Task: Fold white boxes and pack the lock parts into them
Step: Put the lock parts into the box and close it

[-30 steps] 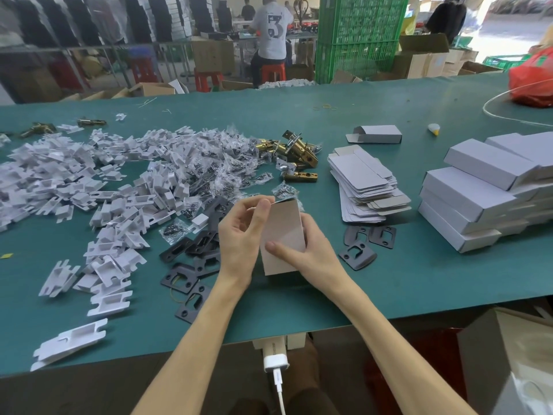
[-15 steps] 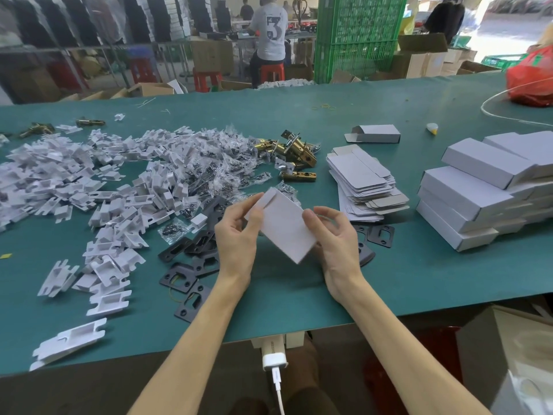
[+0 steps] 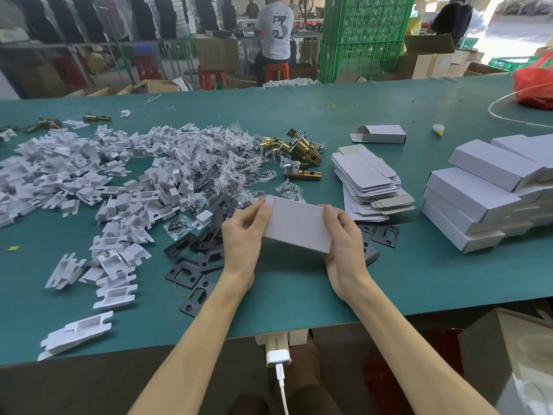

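In the last second I have turned the white box [image 3: 296,227] from standing on end to lying lengthwise, so I judge its body folded, with the end flaps or filling next. My left hand [image 3: 242,235] and right hand [image 3: 344,244] are apart, each clamped on 1 end, just above the green table [image 3: 299,301] by the middle of its near edge. It looks plain and squared-up, its top face flat and uncreased.

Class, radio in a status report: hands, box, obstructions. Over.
Left hand, right hand: each grips one end of the white box. Box held above the table, contents hidden. Black plates close around; nothing blocking.
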`<state>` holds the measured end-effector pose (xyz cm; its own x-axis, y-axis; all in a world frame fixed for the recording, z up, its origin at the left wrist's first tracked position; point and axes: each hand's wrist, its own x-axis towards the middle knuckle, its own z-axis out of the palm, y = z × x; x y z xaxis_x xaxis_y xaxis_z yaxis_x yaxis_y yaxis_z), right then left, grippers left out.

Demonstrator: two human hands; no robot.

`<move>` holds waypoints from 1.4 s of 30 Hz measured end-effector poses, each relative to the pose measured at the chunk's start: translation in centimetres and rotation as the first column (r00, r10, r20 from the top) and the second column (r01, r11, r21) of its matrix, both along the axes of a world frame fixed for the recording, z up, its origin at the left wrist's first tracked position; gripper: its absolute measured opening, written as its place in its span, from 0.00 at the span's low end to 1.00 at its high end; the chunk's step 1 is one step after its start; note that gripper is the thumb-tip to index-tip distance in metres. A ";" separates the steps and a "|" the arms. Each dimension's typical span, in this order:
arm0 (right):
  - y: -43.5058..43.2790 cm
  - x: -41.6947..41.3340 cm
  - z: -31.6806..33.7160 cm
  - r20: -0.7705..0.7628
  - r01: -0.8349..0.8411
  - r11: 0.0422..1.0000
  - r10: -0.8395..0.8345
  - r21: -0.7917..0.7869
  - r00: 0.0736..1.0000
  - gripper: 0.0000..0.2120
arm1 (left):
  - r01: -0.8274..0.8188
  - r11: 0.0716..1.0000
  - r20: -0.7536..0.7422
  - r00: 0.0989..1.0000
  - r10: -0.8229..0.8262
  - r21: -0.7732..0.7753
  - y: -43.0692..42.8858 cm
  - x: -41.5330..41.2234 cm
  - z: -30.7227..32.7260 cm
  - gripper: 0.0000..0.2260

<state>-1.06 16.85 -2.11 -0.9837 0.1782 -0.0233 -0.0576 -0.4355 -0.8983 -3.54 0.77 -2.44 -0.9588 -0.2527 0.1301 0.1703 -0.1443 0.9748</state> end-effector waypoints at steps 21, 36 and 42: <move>-0.2 -0.1 -0.1 0.008 0.005 1.000 -0.005 0.012 1.000 0.13 | -0.036 0.987 -0.065 0.998 0.026 -0.159 0.0 0.4 0.4 0.13; -0.4 0.2 0.1 -0.030 0.020 0.994 -0.017 0.109 0.999 0.19 | 0.074 0.974 -0.068 0.994 -0.090 -0.212 0.0 0.5 0.2 0.17; -0.4 0.2 -0.1 -0.030 0.036 0.993 -0.033 0.116 0.999 0.20 | 0.132 0.934 -0.073 0.983 -0.166 -0.333 0.1 0.8 0.3 0.23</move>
